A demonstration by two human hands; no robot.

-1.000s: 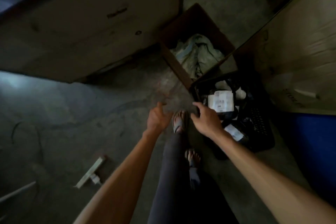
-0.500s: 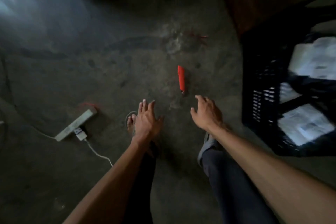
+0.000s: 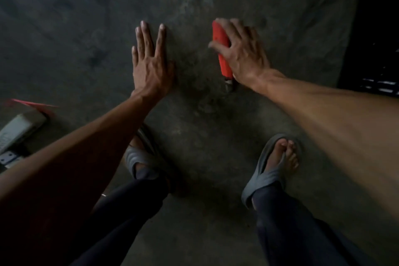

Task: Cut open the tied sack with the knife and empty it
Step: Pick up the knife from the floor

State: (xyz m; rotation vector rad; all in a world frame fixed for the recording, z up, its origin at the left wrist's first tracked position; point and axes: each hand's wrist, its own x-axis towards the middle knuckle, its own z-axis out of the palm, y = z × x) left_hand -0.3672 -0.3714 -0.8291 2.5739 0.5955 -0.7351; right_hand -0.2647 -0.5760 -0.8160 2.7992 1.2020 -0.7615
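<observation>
- we see right hand (image 3: 241, 49) at 1 o'clock, thumb and fingers curled round red knife (image 3: 222, 56); metal end points to 6 o'clock
- left hand (image 3: 151, 62) at 11 o'clock over concrete floor (image 3: 205, 157); fingers straight, spread wide, holding nothing
- power strip (image 3: 17, 131) at 9 o'clock; black crate (image 3: 380, 28) at 3 o'clock

Orange-red knife (image 3: 220, 49), dull silver tip, vivid vs. dark-grey concrete floor (image 3: 216, 157), mottled w/ paler dusty patches. Sandals (image 3: 267, 177) mid-grey; trousers (image 3: 291, 239) near-black navy. Power strip (image 3: 18, 129) off-white, red scrap (image 3: 32, 103) beside it. Crate (image 3: 380, 28) black, pale glints thru slots.
</observation>
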